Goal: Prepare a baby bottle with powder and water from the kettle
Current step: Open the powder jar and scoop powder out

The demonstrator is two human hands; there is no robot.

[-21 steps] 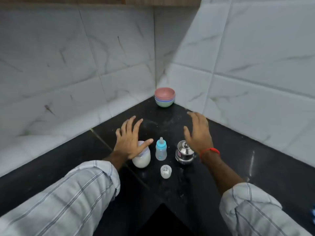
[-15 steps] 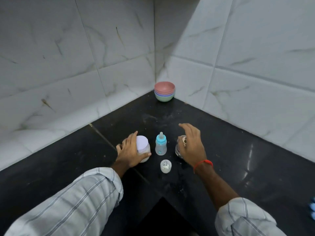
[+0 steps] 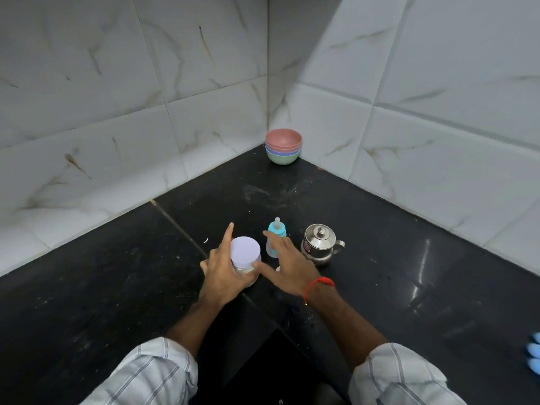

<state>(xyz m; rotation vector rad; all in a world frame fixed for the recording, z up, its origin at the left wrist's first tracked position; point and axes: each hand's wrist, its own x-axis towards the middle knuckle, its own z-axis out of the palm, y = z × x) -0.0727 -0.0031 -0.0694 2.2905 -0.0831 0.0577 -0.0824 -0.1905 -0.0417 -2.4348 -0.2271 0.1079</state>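
Note:
On the black counter [image 3: 380, 258], my left hand [image 3: 223, 276] grips a powder jar [image 3: 245, 266] with a pale lilac lid, index finger pointing up along its far side. My right hand [image 3: 289, 267] is open with fingers spread, reaching left toward the jar, its thumb close to the jar's side. Just behind the right fingers stands the small baby bottle [image 3: 276, 233], with a blue collar and a clear teat. The steel kettle [image 3: 320, 244], lid on, stands to the bottle's right, apart from both hands. A small white cap [image 3: 277, 268] is almost hidden under my right hand.
A stack of coloured bowls [image 3: 283, 146], pink on top, sits in the far corner where the two tiled walls meet. A blue object [image 3: 534, 356] shows at the right edge. The counter's inner corner edge lies just below my forearms.
My right hand left the kettle and swung left across the bottle toward the jar. My left hand closed round the jar and keeps hold of it.

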